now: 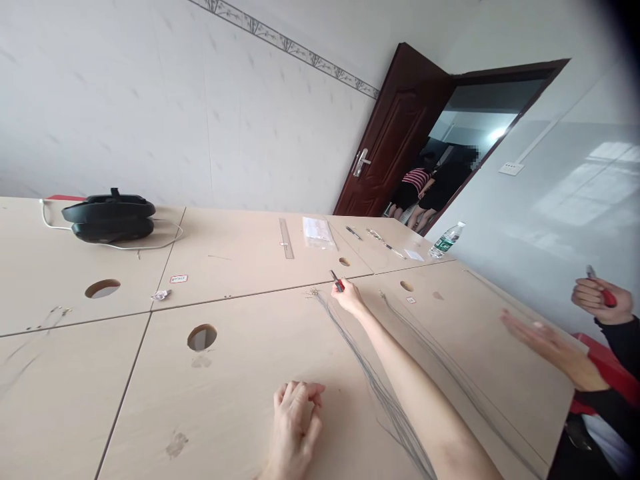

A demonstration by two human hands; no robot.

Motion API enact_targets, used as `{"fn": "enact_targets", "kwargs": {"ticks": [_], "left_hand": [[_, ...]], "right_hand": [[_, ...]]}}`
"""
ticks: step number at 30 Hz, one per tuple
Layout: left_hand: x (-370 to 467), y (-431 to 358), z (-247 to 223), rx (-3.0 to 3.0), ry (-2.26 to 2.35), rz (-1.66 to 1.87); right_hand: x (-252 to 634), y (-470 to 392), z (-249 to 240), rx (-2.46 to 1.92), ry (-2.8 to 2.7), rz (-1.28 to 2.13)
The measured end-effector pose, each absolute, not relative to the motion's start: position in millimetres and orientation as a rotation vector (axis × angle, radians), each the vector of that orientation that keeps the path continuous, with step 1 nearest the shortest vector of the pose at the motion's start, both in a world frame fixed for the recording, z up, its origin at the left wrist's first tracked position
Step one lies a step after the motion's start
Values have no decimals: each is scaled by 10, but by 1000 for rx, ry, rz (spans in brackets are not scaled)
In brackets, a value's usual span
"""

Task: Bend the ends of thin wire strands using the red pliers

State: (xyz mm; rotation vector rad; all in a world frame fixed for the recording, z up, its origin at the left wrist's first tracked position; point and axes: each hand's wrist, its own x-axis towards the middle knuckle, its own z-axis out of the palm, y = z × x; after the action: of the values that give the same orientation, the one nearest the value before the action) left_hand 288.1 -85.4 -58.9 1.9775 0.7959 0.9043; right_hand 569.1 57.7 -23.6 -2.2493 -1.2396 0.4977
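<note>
My right hand [349, 297] reaches out over the table and is closed around small red-handled pliers [337, 281]; their dark tip points away from me. Just left of that arm lies a bundle of thin grey wires [367, 367], its far end carrying small metallic tips. Nearer to me, my left hand [296, 423] rests above the tabletop with loosely curled fingers and the thumb apart, nothing visible in it. A second wire bundle [450, 367] stretches along the right side of my forearm.
A co-worker's hands [555, 340] are at right, one gripping a red-handled tool [606, 293]. On the table [240, 380] are a black headset-like device [113, 217], ruler [287, 239], plastic bag [319, 233], pen [353, 233], water bottle [447, 241] and round cut-outs. People stand beyond the open door [395, 127].
</note>
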Motion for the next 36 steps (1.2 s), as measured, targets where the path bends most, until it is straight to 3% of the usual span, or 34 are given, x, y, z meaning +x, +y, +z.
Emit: {"fn": "enact_targets", "kwargs": {"ticks": [15,36], "left_hand": [[2907,-841,-654,2033,762,822],[2911,-845,-595,2064,767,801]], "right_hand": [[5777,617,-272,-2376,-1260,745],[5868,580,-287,-2360,-1210,646]]}}
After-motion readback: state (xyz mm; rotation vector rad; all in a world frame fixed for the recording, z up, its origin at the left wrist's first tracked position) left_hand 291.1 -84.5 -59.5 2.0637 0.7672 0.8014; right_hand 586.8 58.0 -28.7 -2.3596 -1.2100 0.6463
